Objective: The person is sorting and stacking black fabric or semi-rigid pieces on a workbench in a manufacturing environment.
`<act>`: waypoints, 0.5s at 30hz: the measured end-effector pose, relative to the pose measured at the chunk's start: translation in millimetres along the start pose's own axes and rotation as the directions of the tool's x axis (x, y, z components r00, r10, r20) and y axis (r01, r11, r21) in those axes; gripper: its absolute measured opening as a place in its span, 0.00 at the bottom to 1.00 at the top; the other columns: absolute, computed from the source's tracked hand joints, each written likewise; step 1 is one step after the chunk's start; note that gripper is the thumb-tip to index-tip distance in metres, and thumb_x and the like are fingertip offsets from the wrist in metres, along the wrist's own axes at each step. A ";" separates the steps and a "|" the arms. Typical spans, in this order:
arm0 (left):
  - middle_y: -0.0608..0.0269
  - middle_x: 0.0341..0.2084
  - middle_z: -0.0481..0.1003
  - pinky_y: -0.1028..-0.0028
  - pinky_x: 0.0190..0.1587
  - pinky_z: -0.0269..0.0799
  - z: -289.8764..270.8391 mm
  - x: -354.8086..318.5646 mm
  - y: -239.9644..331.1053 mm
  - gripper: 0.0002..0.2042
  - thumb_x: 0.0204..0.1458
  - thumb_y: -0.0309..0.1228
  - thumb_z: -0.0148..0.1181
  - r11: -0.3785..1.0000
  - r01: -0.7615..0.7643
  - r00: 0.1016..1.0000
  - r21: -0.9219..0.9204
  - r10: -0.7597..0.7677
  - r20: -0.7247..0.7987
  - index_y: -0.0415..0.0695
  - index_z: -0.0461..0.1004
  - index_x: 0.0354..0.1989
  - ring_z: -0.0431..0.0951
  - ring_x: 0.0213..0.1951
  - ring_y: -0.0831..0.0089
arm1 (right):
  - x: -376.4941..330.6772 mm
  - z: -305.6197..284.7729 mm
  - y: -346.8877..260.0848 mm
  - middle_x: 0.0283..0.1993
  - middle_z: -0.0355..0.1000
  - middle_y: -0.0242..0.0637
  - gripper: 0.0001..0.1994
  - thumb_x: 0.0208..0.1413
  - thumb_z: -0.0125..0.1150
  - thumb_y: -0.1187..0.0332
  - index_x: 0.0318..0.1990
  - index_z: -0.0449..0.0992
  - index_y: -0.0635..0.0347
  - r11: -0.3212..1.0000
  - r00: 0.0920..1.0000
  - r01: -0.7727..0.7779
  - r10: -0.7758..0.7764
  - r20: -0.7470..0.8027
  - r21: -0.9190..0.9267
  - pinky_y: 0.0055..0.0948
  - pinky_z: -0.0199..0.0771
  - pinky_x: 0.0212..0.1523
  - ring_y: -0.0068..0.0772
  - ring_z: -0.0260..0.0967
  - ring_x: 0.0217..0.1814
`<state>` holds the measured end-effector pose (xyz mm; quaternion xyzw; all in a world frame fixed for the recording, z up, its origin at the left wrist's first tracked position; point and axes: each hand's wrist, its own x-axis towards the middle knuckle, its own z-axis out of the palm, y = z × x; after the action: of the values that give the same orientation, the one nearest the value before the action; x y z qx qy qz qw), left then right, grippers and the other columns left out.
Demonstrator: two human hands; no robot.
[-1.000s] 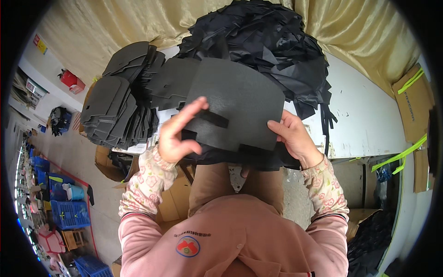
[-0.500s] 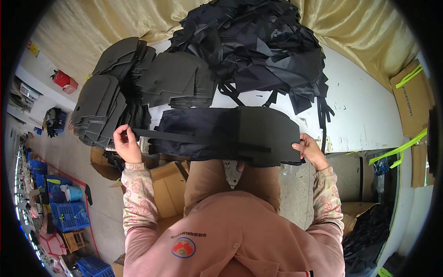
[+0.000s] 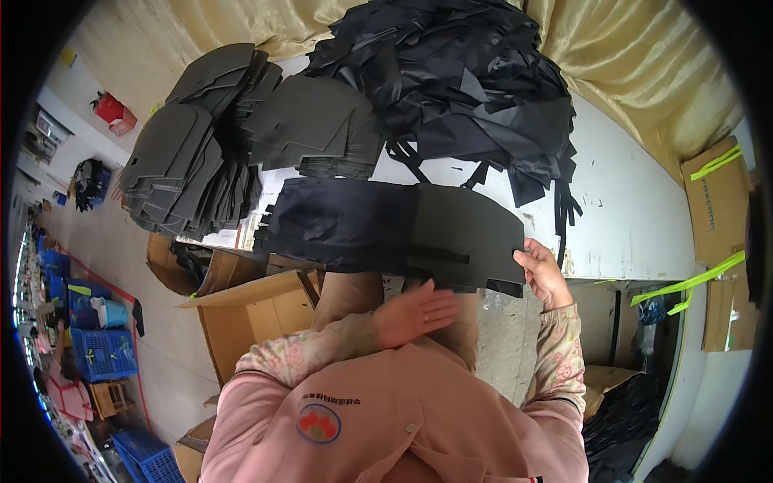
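Observation:
A long flat piece lies along the table's front edge, with black fabric [image 3: 346,225] on its left half and a dark grey rounded foam panel [image 3: 471,229] on its right. The panel has a dark slot near its front edge. My right hand [image 3: 544,272] pinches the panel's right edge between thumb and fingers. My left hand [image 3: 417,314] is just in front of the piece, over my lap, fingers stretched out and nothing in them. It is slightly smeared by motion.
Stacks of grey foam panels [image 3: 310,121] stand at the back left of the white table [image 3: 628,201]. Behind the piece rises a big heap of black fabric pieces [image 3: 451,88] with dangling straps. Open cardboard boxes [image 3: 258,314] sit below the table; blue crates [image 3: 105,354] stand on the left.
My left hand has let go of the black strap at the left end and swung right to the front middle. The strap no longer stretches across the piece. My right hand keeps its hold.

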<state>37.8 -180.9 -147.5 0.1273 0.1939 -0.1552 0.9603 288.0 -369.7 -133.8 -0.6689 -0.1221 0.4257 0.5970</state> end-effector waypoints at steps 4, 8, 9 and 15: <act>0.59 0.52 0.70 0.63 0.61 0.64 19.5 29.4 -0.2 0.18 0.58 0.35 0.56 0.946 -0.257 0.966 -0.198 0.254 -0.043 0.41 0.66 0.54 0.70 0.55 0.65 | -0.7 0.1 -3.0 0.33 0.75 0.25 0.13 0.56 0.62 0.71 0.47 0.70 0.61 0.999 1.000 0.011 -0.011 0.013 0.041 0.10 0.53 0.18 0.07 0.63 0.24; 0.61 0.51 0.70 0.64 0.59 0.65 17.1 47.9 0.4 0.16 0.58 0.30 0.56 0.927 -0.324 0.943 -0.191 0.300 -0.145 0.42 0.67 0.53 0.70 0.53 0.66 | -8.7 13.7 -10.0 0.33 0.76 0.28 0.14 0.56 0.60 0.74 0.50 0.69 0.62 0.992 0.999 0.040 -0.042 -0.017 -0.121 0.08 0.59 0.20 0.07 0.64 0.23; 0.60 0.52 0.70 0.64 0.58 0.67 13.7 52.1 -0.4 0.16 0.58 0.28 0.55 0.925 -0.330 0.940 -0.187 0.304 -0.156 0.40 0.66 0.54 0.71 0.54 0.65 | -9.8 15.5 -10.3 0.33 0.76 0.28 0.14 0.56 0.60 0.74 0.50 0.69 0.62 0.992 0.999 0.039 -0.041 -0.017 -0.121 0.08 0.59 0.20 0.07 0.64 0.23; 0.58 0.52 0.69 0.63 0.59 0.68 11.2 52.4 -7.8 0.15 0.59 0.26 0.53 0.931 -0.325 0.940 -0.166 0.300 -0.160 0.38 0.66 0.54 0.71 0.54 0.65 | -14.0 18.8 5.4 0.38 0.75 0.34 0.14 0.56 0.56 0.80 0.50 0.64 0.65 0.965 0.976 0.209 -0.215 -0.025 -0.155 0.17 0.70 0.38 0.17 0.70 0.36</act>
<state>84.7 -204.4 -160.6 0.0742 0.2478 0.0280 0.9655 264.1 -367.4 -131.4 -0.7042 -0.2126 0.3348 0.5889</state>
